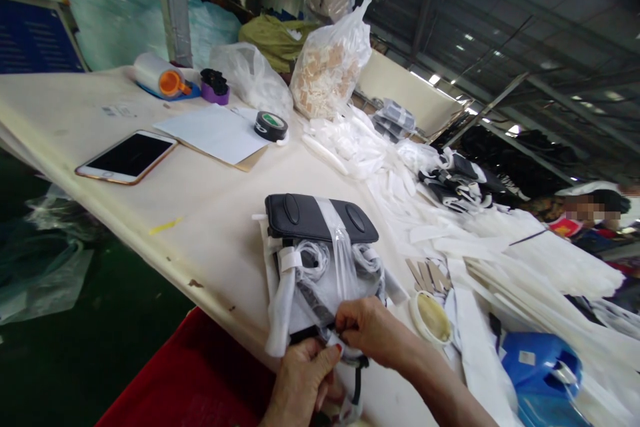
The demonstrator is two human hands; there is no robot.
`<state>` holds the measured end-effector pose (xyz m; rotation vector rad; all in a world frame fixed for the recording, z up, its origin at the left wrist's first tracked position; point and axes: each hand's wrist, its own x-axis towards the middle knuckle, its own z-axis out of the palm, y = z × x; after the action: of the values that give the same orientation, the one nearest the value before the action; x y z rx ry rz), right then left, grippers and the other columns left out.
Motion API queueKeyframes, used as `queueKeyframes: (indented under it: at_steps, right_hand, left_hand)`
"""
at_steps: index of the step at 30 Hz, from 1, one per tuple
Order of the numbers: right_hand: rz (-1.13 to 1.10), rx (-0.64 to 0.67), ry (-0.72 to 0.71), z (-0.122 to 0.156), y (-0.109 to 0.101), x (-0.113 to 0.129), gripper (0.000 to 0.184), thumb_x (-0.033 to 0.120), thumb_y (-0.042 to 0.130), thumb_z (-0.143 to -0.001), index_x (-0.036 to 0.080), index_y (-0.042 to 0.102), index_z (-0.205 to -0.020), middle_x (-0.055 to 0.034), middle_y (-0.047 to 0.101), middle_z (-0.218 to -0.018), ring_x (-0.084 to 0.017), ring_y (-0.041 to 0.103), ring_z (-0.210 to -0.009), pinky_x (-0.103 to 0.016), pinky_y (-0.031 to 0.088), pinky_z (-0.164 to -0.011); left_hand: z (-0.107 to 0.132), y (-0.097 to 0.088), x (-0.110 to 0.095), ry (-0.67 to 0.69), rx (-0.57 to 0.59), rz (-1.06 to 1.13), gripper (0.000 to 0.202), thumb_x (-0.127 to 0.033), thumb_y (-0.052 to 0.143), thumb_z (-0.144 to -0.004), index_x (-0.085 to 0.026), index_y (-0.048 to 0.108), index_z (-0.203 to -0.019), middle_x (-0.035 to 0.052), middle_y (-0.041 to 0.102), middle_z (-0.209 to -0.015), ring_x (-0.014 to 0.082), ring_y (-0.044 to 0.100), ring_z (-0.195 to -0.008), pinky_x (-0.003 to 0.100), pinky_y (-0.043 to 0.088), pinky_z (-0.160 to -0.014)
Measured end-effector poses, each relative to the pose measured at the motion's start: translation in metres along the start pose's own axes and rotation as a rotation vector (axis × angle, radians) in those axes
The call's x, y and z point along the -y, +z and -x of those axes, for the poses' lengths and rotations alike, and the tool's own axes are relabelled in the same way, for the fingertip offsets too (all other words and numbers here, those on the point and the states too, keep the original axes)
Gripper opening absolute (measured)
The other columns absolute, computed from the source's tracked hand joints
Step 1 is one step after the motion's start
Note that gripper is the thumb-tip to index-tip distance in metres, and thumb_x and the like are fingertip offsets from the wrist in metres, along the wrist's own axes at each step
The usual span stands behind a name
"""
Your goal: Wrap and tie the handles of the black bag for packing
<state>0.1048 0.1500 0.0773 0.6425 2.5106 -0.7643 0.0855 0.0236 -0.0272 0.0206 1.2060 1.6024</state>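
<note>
bundle mostly beyond both hands

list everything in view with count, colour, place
bundle: 1, white and black, centre
panel: 1, black, bundle's far end
coils: 2, whitish, beside panel
table: 1, cream, beneath bundle
phone: 1, white with black screen, table's left
papers: 2 visible, white and brown, beside phone
tape roll: 1, black, by papers
orange-cored roll: 1, whitish, upper left
ring: 1, purple, beside it
filled bag: 1, clear, upper centre
strips: many, white, right side
tub: 1, white, right of bundle
container: 1, blue, lower right
sheeting: uncounted, pale blue, upper left
cloth: 1, red, lower left
co-worker: 1, partly seen, far right
left hand: 1, bare, bundle's near end
right hand: 1, bare, same end
</note>
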Motion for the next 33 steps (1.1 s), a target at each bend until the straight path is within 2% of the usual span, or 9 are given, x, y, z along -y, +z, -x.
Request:
queueKeyframes:
  at_steps: [3, 8, 10, 13, 17, 25, 27, 29, 33]
  right_hand:
    - [0.031, -0.029, -0.006, -0.002, 0.002, 0.0, 0.021, 0.0, 0.054, -0.058, 0.013, 0.068, -0.067, 0.0052, 0.051, -0.053, -0.007, 0.045, -0.051, -0.016, 0.029, -0.048]
    - [0.079, -0.046, -0.024, 0.001, -0.002, 0.004, 0.02, -0.001, 0.053, -0.061, 0.015, 0.065, -0.064, 0.0044, 0.05, -0.053, -0.008, 0.046, -0.053, -0.018, 0.028, -0.051]
    - [0.077, -0.052, -0.037, 0.007, -0.004, 0.004, 0.022, -0.001, 0.051, -0.066, 0.015, 0.065, -0.068, 0.0033, 0.054, -0.057, -0.009, 0.047, -0.056, -0.019, 0.03, -0.053]
    - [0.049, -0.166, -0.112, 0.022, -0.001, 0.001, 0.019, 0.005, 0.047, -0.079, 0.016, 0.063, -0.079, -0.0002, 0.061, -0.072, -0.012, 0.053, -0.069, -0.021, 0.036, -0.063]
    - [0.045, -0.25, -0.201, 0.041, 0.01, -0.005, 0.021, 0.017, 0.041, -0.091, 0.019, 0.06, -0.084, -0.0014, 0.061, -0.08, -0.015, 0.054, -0.08, -0.027, 0.036, -0.073]
    - [0.056, -0.388, -0.29, 0.044, 0.033, -0.008, 0.013, 0.019, 0.047, -0.09, 0.019, 0.058, -0.082, 0.0005, 0.059, -0.075, -0.015, 0.052, -0.076, -0.03, 0.032, -0.074]
    - [0.095, -0.467, -0.331, 0.042, 0.04, -0.011, 0.004, 0.02, 0.053, -0.087, 0.019, 0.056, -0.085, 0.0003, 0.059, -0.076, -0.016, 0.052, -0.075, -0.031, 0.032, -0.074]
    - [0.176, -0.548, -0.374, 0.037, 0.049, -0.015, 0.005, 0.021, 0.057, -0.083, 0.019, 0.055, -0.087, 0.0001, 0.059, -0.076, -0.017, 0.051, -0.074, -0.031, 0.032, -0.074]
    - [0.401, -0.74, -0.407, 0.021, 0.072, -0.026, 0.007, 0.018, 0.046, -0.084, 0.02, 0.053, -0.08, -0.0006, 0.055, -0.07, -0.018, 0.049, -0.069, -0.033, 0.033, -0.072]
  left_hand:
    - [0.002, 0.0, -0.003, 0.025, -0.021, -0.052, 0.066, -0.08, 0.06, -0.044, -0.017, 0.047, -0.054, -0.0061, 0.04, -0.038, 0.0026, 0.026, -0.026, 0.019, 0.012, -0.031]
    - [-0.001, -0.003, -0.004, 0.029, 0.094, -0.013, 0.067, -0.076, 0.065, -0.044, -0.012, 0.056, -0.064, -0.0035, 0.05, -0.049, 0.0017, 0.03, -0.026, 0.019, 0.011, -0.03]
    - [-0.003, -0.003, -0.004, 0.04, 0.108, 0.038, 0.066, -0.073, 0.068, -0.045, -0.011, 0.059, -0.068, -0.0028, 0.053, -0.049, 0.0012, 0.029, -0.027, 0.018, 0.011, -0.03]
    - [-0.002, -0.002, -0.007, 0.026, 0.102, 0.085, 0.066, -0.07, 0.071, -0.042, -0.01, 0.06, -0.067, -0.001, 0.055, -0.048, 0.0012, 0.03, -0.027, 0.018, 0.013, -0.031]
    - [0.002, -0.001, -0.012, 0.009, 0.105, 0.08, 0.065, -0.069, 0.072, -0.039, -0.01, 0.06, -0.063, 0.0028, 0.059, -0.051, 0.0016, 0.031, -0.027, 0.018, 0.014, -0.032]
    - [0.005, -0.002, -0.014, 0.029, 0.037, 0.039, 0.048, -0.057, 0.069, -0.05, -0.011, 0.061, -0.063, 0.0025, 0.06, -0.054, 0.0019, 0.031, -0.029, 0.019, 0.019, -0.035]
    - [0.004, -0.001, -0.012, 0.037, 0.029, 0.005, 0.041, -0.051, 0.067, -0.052, -0.012, 0.061, -0.062, 0.0012, 0.058, -0.052, 0.0032, 0.033, -0.03, 0.019, 0.018, -0.034]
    - [0.001, -0.002, -0.01, 0.033, 0.044, -0.037, 0.036, -0.047, 0.065, -0.055, -0.012, 0.062, -0.063, -0.0007, 0.054, -0.047, 0.0042, 0.033, -0.03, 0.019, 0.017, -0.034]
    - [-0.006, -0.008, -0.004, 0.063, 0.093, -0.094, 0.034, -0.047, 0.063, -0.063, -0.013, 0.066, -0.068, -0.0009, 0.054, -0.047, 0.0071, 0.039, -0.037, 0.02, 0.027, -0.039]
